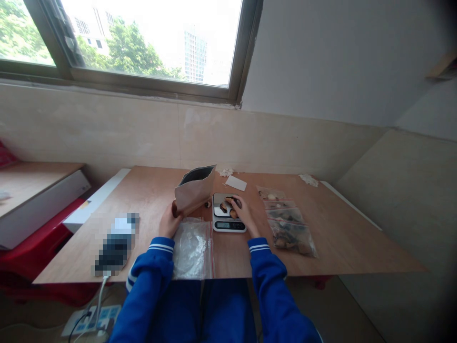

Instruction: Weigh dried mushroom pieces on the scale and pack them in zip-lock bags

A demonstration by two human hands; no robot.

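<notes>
Blue sleeves lead to a left hand clasping the base of a kraft pouch; a half-open right hand touches brown pieces on a digital scale, its hold unclear.

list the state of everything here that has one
scale, display on
pouch, open, tilted
left hand, gripping pouch base
right hand, resting on pieces on scale
clear bag, lying flat
filled bags, lying flat, holding dark pieces
</notes>
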